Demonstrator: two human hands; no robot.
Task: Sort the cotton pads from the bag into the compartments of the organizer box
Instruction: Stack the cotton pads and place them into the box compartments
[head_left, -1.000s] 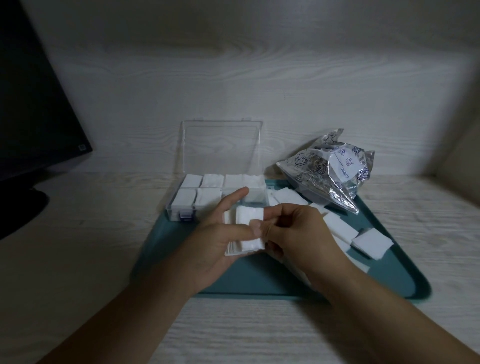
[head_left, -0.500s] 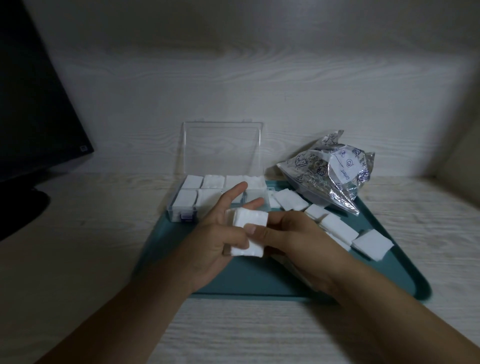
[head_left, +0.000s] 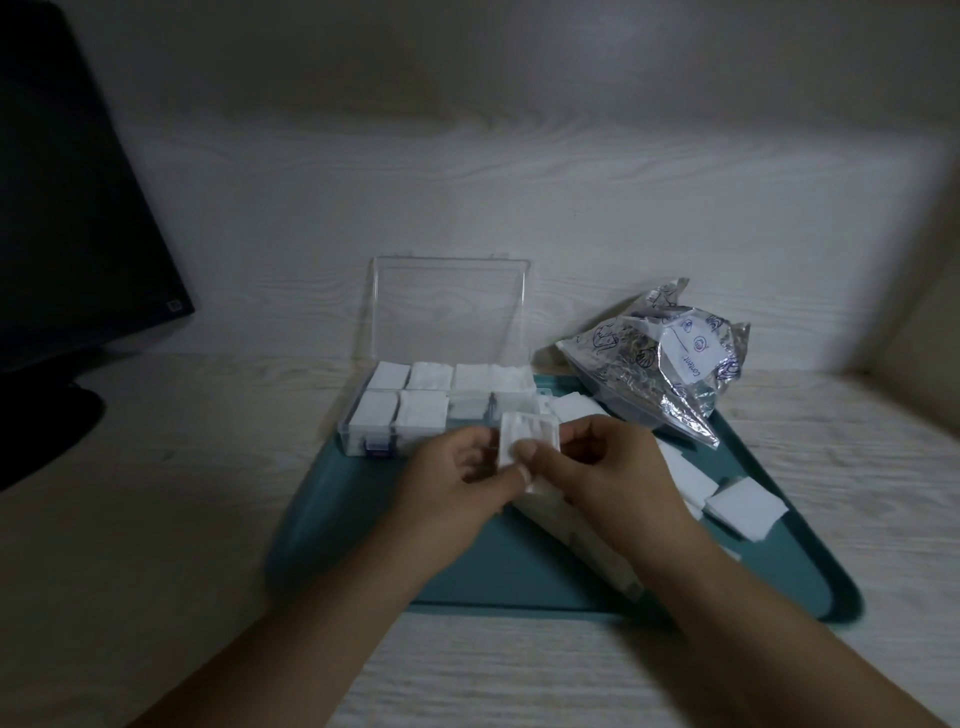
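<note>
Both hands, left hand (head_left: 457, 475) and right hand (head_left: 605, 467), pinch a small stack of white square cotton pads (head_left: 527, 441) in their grip, which next needs placing into the clear plastic organizer box (head_left: 441, 410).

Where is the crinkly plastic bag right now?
In the head view, the bag lies at the far right corner of the teal tray, just right of the open organizer box, behind loose cotton pads.

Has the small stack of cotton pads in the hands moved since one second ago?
Cannot tell for sure. The stack of pads sits in nearly the same spot before the organizer box, between the left hand and right hand.
</note>
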